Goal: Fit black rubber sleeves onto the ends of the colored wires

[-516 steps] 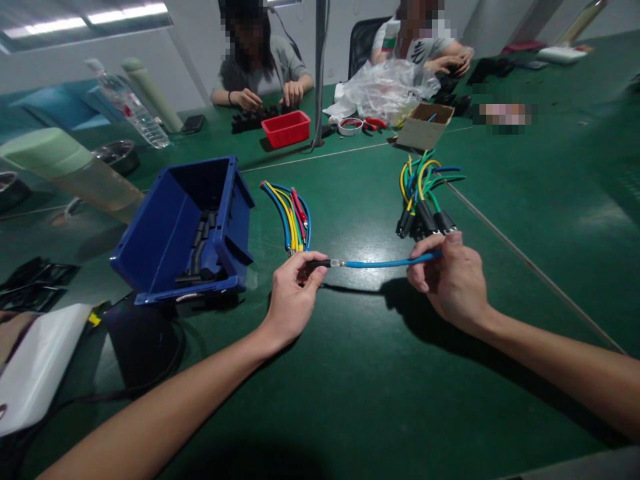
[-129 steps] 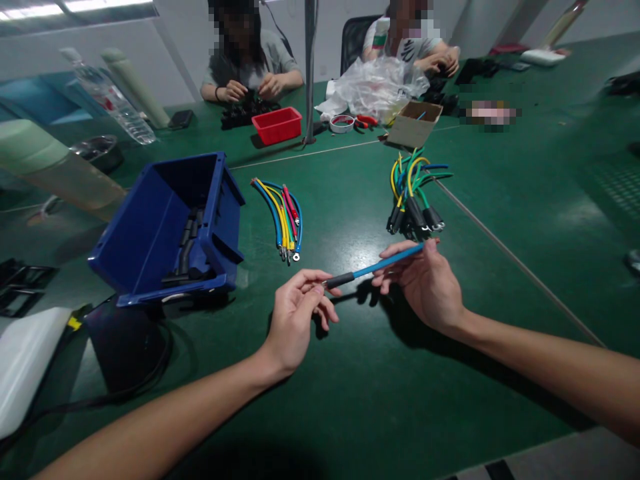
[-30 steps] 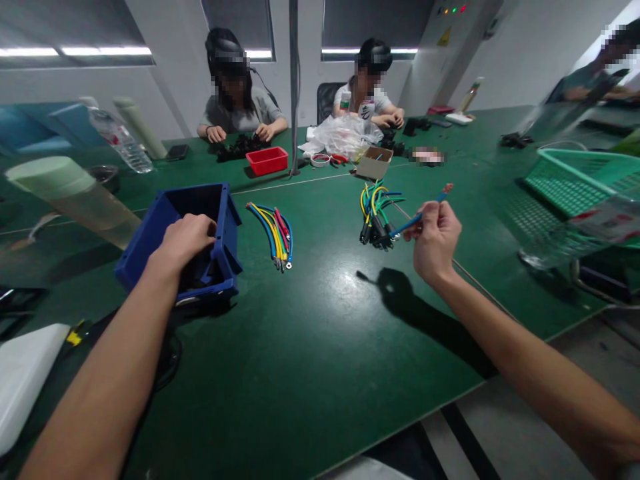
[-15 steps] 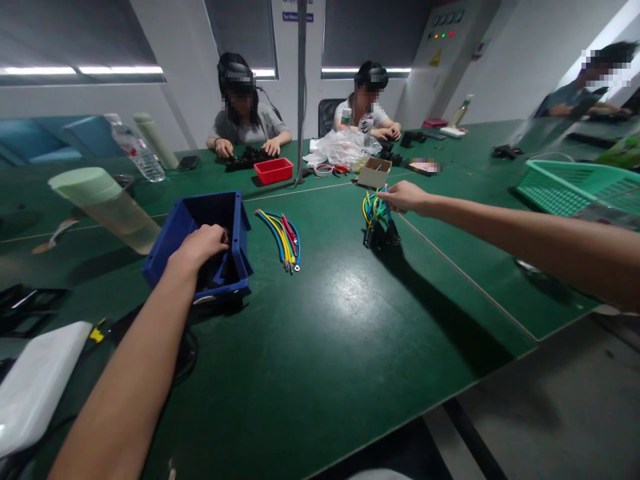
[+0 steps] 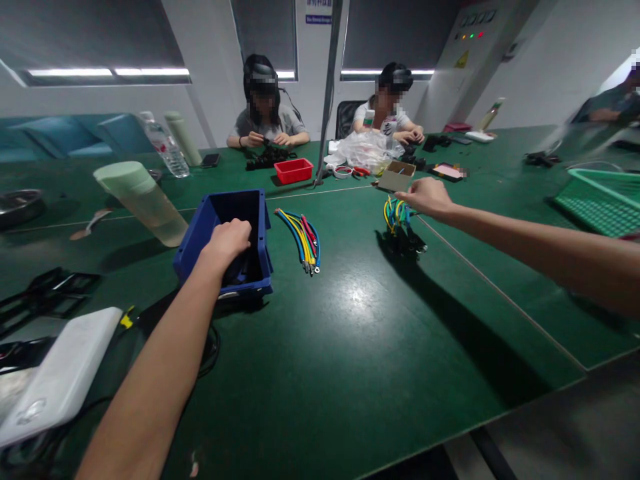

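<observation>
My left hand (image 5: 231, 241) reaches into the blue bin (image 5: 200, 212), its fingers curled down. Its fingertips, and whatever they grip, are hidden by the hand; dark parts lie at the bottom of the bin. On the right, my right hand (image 5: 429, 197) pinches a bundle of cables (image 5: 397, 212) at its top. Yellow, green and blue wires loop below the fingers, with dark ends close to the table. Between the hands, a fan of loose cables (image 5: 303, 240) in blue, yellow and red lies on the table, metal ring lugs toward me.
A red tray (image 5: 294, 171), a small cardboard box (image 5: 397, 177) and a plastic bag (image 5: 365, 152) stand farther back, near two people working opposite. A green basket (image 5: 600, 203) is at right. Left are a tilted bottle (image 5: 145, 203) and a white device (image 5: 65, 373).
The view has turned left, so everything sits farther right. Beneath my right hand, the bundle's dark ends have swung rightward. Across the table, one person's hands have lifted from the dark parts.
</observation>
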`<state>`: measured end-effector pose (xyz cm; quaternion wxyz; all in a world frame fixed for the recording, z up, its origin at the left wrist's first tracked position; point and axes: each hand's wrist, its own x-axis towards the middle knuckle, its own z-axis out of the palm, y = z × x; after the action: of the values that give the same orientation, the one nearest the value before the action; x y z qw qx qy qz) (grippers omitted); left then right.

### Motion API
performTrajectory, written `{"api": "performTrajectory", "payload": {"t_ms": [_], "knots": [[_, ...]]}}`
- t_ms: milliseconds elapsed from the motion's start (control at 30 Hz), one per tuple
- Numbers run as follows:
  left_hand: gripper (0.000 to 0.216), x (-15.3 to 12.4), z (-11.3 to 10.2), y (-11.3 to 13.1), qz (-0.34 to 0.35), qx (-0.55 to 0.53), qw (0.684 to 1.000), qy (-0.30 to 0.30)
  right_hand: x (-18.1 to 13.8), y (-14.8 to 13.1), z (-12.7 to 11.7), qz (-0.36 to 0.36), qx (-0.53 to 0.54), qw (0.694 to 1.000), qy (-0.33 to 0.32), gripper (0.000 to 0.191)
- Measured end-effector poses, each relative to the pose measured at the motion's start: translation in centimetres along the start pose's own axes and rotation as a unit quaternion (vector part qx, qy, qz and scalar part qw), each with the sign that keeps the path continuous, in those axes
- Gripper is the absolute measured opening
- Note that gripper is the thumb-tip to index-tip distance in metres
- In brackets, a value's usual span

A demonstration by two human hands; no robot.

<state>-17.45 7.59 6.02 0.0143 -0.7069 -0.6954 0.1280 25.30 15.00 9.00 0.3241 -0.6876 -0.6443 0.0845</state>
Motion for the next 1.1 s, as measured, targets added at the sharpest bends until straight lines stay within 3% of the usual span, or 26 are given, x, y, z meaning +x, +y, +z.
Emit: {"api": "performTrajectory", "payload": {"t_ms": [67, 133, 300, 433, 533, 767, 967, 1100], "knots": [[0.041, 0.1, 0.1, -0.1, 0.002, 0.000, 1.000, -0.001, -1.3, -2.1, 0.4, -0.062, -0.084, 0.995, -0.009, 0.033], [0.042, 0.2, 0.2, -0.2, 0.004, -0.002, 1.000, -0.003, -3.2, -4.7, 1.7, -0.112, -0.072, 0.991, -0.024, 0.031], [0.039, 0.1, 0.3, -0.3, 0.004, -0.015, 1.000, 0.001, -7.1, -11.3, 7.8, -0.151, -0.080, 0.976, -0.134, 0.039], [0.038, -0.1, 0.2, -0.2, -0.002, -0.028, 1.000, 0.001, -7.9, -14.5, 12.7, -0.187, -0.151, 0.938, -0.251, 0.046], [0.038, -0.1, 0.2, -0.3, -0.003, -0.036, 0.999, 0.000, -8.2, -15.6, 14.6, -0.227, -0.196, 0.907, -0.295, 0.046], [0.038, -0.2, 0.2, -0.2, -0.002, -0.026, 1.000, 0.004, -8.9, -16.5, 15.1, -0.277, -0.215, 0.881, -0.317, 0.032], [0.038, -0.6, -0.2, 0.5, -0.013, -0.027, 0.999, 0.011, -8.0, -16.0, 15.5, -0.182, -0.131, 0.917, -0.330, 0.036], [0.040, -0.8, -0.6, 0.7, -0.033, -0.041, 0.998, 0.029, -7.9, -14.6, 14.1, -0.120, 0.015, 0.936, -0.331, 0.028]]}}
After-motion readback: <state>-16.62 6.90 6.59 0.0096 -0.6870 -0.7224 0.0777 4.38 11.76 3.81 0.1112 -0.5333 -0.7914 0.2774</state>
